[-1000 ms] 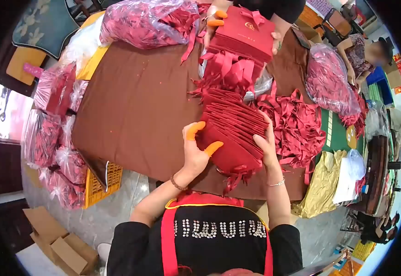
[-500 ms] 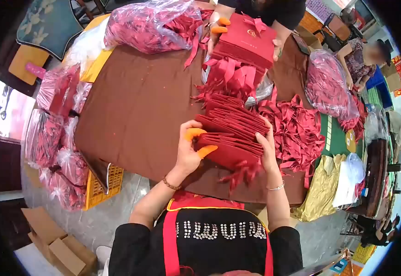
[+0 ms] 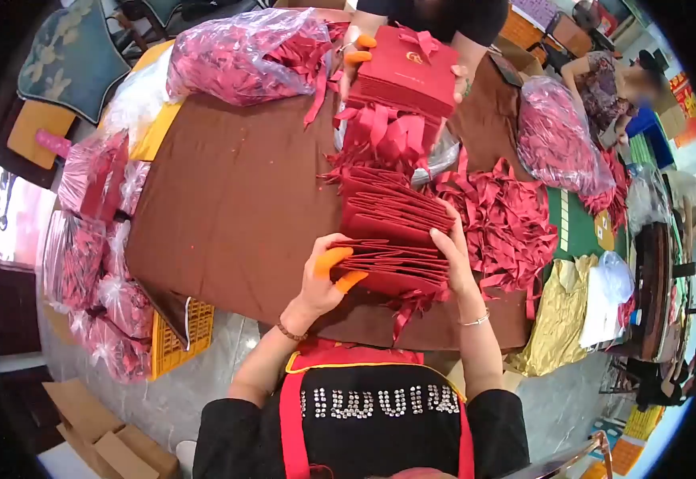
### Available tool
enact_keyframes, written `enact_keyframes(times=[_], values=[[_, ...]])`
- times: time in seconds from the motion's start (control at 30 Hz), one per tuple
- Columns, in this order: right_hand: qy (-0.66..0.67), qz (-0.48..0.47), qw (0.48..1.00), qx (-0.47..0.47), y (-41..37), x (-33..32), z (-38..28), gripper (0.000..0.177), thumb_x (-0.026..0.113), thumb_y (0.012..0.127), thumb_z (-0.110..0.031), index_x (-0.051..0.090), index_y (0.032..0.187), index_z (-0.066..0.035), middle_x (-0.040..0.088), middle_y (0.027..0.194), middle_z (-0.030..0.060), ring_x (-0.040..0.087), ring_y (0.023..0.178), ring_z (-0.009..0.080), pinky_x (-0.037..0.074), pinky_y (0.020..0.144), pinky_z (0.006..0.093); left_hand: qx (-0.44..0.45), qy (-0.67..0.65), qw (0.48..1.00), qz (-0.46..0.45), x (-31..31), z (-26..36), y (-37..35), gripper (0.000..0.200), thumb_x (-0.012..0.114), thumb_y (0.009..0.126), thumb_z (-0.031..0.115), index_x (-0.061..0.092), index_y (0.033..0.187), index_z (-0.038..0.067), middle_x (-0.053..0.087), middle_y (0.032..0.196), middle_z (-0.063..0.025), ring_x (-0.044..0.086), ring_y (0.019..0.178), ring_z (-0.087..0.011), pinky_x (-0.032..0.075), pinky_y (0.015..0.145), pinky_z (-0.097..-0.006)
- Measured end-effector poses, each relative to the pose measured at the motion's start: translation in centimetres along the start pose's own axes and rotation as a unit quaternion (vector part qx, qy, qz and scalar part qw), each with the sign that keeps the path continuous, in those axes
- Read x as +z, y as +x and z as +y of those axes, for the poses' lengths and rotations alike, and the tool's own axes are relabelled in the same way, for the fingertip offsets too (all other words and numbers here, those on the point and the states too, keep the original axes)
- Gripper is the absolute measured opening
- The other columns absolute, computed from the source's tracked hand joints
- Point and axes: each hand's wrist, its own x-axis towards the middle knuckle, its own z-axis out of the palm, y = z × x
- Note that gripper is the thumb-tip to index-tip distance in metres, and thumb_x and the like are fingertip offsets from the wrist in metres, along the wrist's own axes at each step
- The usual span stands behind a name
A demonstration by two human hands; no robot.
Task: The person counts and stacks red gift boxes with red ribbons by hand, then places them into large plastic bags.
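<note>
A thick row of folded red bags (image 3: 400,211) lies between my two hands above the brown cloth. My left hand (image 3: 326,275), with orange covers on two fingers, grips the left edges of the near bags. The right edges are held by my right hand (image 3: 456,251), its thumb on top of them. Red ribbons (image 3: 412,307) hang from the near end. Just beyond, a co-worker's hands hold another stack of red bags (image 3: 408,72) with a gold mark, its ribbons (image 3: 388,136) drooping toward my row.
The brown cloth (image 3: 228,191) covers the table. A ribbon pile (image 3: 504,227) is at the right, near a plastic sack (image 3: 555,136). Another sack (image 3: 248,60) lies at the far left. Wrapped bundles (image 3: 96,176) and a yellow crate (image 3: 180,339) stand left.
The near bags in my hands are tilted more upright, with their folded edges more spread. The view has shifted slightly. The co-worker still holds the other stack.
</note>
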Motion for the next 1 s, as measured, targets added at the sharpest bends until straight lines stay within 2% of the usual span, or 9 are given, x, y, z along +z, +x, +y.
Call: enact_keyframes(times=[0.1, 0.23, 0.4, 0.5, 0.63, 0.73, 0.77, 0.9, 1.0], values=[[0.02, 0.0, 1.0, 0.014, -0.1, 0.1, -0.3, 0.058, 0.055, 0.085, -0.017, 0.028, 0.136, -0.005, 0.04, 0.131, 0.0125, 0.038, 0.122, 0.0209, 0.028, 0.103, 0.0331, 0.123, 0.187, 0.973, -0.056, -0.3, 0.0, 0.1, 0.054, 0.076, 0.067, 0.001, 0.047, 0.112, 0.005, 0.051, 0.111, -0.0147, 0.055, 0.097, -0.0247, 0.048, 0.081, -0.0326], [-0.019, 0.002, 1.0, 0.016, -0.2, -0.1, -0.3, 0.06, 0.056, 0.085, -0.023, 0.029, 0.136, -0.007, 0.039, 0.132, 0.0117, 0.035, 0.123, 0.0204, 0.026, 0.104, 0.0325, 0.035, -0.037, 0.995, -0.09, 0.3, -1.5, -0.5, 0.089, 0.068, 0.069, -0.012, 0.021, 0.139, 0.016, 0.042, 0.123, -0.0137, 0.05, 0.111, -0.0278, 0.045, 0.094, -0.0394], [0.022, 0.038, 0.999, -0.029, 0.5, -0.3, 2.2, 0.053, 0.048, 0.088, -0.029, 0.032, 0.134, -0.006, 0.04, 0.131, 0.0104, 0.037, 0.121, 0.019, 0.026, 0.103, 0.0314, -0.021, 0.031, 0.991, -0.129, 1.0, -0.5, 0.5, 0.088, 0.072, 0.066, -0.01, 0.024, 0.135, 0.016, 0.044, 0.122, -0.0144, 0.052, 0.109, -0.0256, 0.047, 0.091, -0.0381], [0.111, 0.034, 0.993, -0.034, 0.4, 0.0, 2.3, 0.053, 0.046, 0.089, -0.032, 0.033, 0.134, -0.006, 0.04, 0.131, 0.01, 0.037, 0.12, 0.0185, 0.026, 0.103, 0.0313, -0.066, -0.054, 0.989, -0.122, 1.5, -0.7, -0.6, 0.078, 0.073, 0.065, -0.01, 0.031, 0.127, 0.011, 0.05, 0.117, -0.0125, 0.055, 0.105, -0.0234, 0.048, 0.09, -0.0365], [0.03, 0.029, 0.998, -0.045, 0.3, -0.2, 1.8, 0.055, 0.046, 0.089, -0.034, 0.033, 0.134, -0.005, 0.042, 0.129, 0.0103, 0.038, 0.12, 0.0187, 0.026, 0.103, 0.0318, -0.084, -0.068, 0.993, -0.04, 2.1, 0.0, 0.1, 0.069, 0.077, 0.065, -0.003, 0.041, 0.122, 0.007, 0.057, 0.101, -0.0081, 0.058, 0.093, -0.0166, 0.049, 0.083, -0.0295], [-0.045, 0.028, 0.998, -0.035, 0.3, -0.5, 1.0, 0.055, 0.047, 0.088, -0.033, 0.034, 0.133, -0.004, 0.043, 0.129, 0.0107, 0.038, 0.121, 0.0188, 0.026, 0.103, 0.0322, -0.101, 0.035, 0.993, -0.059, 1.4, -1.2, -0.3, 0.065, 0.078, 0.062, -0.005, 0.044, 0.117, 0.005, 0.05, 0.108, -0.0078, 0.053, 0.101, -0.0201, 0.044, 0.091, -0.0317], [-0.024, 0.024, 0.999, -0.026, 0.4, -0.6, 1.1, 0.056, 0.048, 0.088, -0.033, 0.034, 0.133, -0.004, 0.043, 0.129, 0.0108, 0.038, 0.121, 0.0188, 0.026, 0.103, 0.0323, 0.083, 0.224, 0.97, -0.042, 1.7, 0.2, 0.5, 0.066, 0.081, 0.059, 0.002, 0.047, 0.116, 0.005, 0.043, 0.118, -0.009, 0.046, 0.11, -0.0219, 0.039, 0.096, -0.0325], [0.013, 0.022, 1.0, -0.007, 0.0, 0.1, 0.3, 0.056, 0.048, 0.088, -0.035, 0.034, 0.133, -0.005, 0.044, 0.129, 0.0111, 0.04, 0.119, 0.0196, 0.027, 0.103, 0.0325, 0.131, 0.246, 0.96, -0.033, 1.8, 0.0, 0.8, 0.075, 0.083, 0.058, 0.006, 0.043, 0.121, 0.005, 0.031, 0.127, -0.0106, 0.039, 0.116, -0.0229, 0.035, 0.099, -0.0336], [-0.011, 0.032, 0.999, -0.005, -0.1, 0.1, 0.1, 0.054, 0.046, 0.089, -0.036, 0.034, 0.133, -0.007, 0.045, 0.128, 0.0111, 0.041, 0.119, 0.0196, 0.027, 0.103, 0.0322, 0.103, 0.166, 0.981, -0.002, 2.2, -0.8, -0.2, 0.077, 0.082, 0.061, 0.005, 0.038, 0.124, 0.005, 0.035, 0.126, -0.0103, 0.04, 0.116, -0.0216, 0.035, 0.099, -0.0348]])
